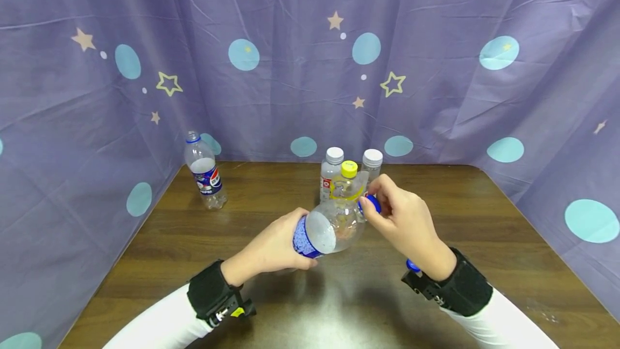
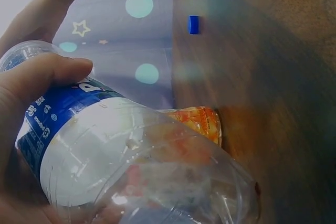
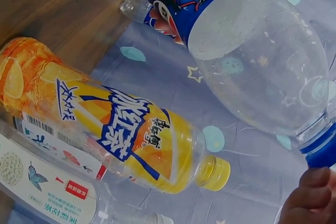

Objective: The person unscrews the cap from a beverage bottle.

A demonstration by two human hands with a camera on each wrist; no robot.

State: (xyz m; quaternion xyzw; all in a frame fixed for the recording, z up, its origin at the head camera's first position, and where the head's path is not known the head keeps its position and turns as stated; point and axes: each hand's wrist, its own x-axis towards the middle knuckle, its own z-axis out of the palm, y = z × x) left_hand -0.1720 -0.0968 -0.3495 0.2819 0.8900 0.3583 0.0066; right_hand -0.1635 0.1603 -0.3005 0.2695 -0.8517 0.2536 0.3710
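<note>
Closed in at the back and on both sides by a creased purple fabric curtain (image 1: 290, 112), printed with pale turquoise ovals (image 1: 244, 54), white dots (image 1: 343, 36), solid peach stars (image 1: 335, 20) and yellow outlined stars (image 1: 393, 84). Furnished with a broad brown wood-grain table (image 1: 160, 252), straight along the far edge and angled outward down both sides. Lit to a whitish glare (image 1: 329, 316) at the table's near middle, with soft dark shadows (image 1: 378, 298) on either side.

Blue cap (image 3: 324, 149) and blue label (image 1: 302, 240) colour my clear bottle (image 1: 345, 230); a yellow cap (image 3: 216, 173) tops an orange-and-yellow bottle (image 3: 100, 114). My sleeves (image 1: 155, 319) are white, my wristbands (image 1: 209, 288) black, the table (image 1: 261, 198) brown wood-grain, the purple curtain (image 1: 290, 106) patterned with stars (image 1: 335, 20) and turquoise ovals (image 1: 366, 48).
</note>
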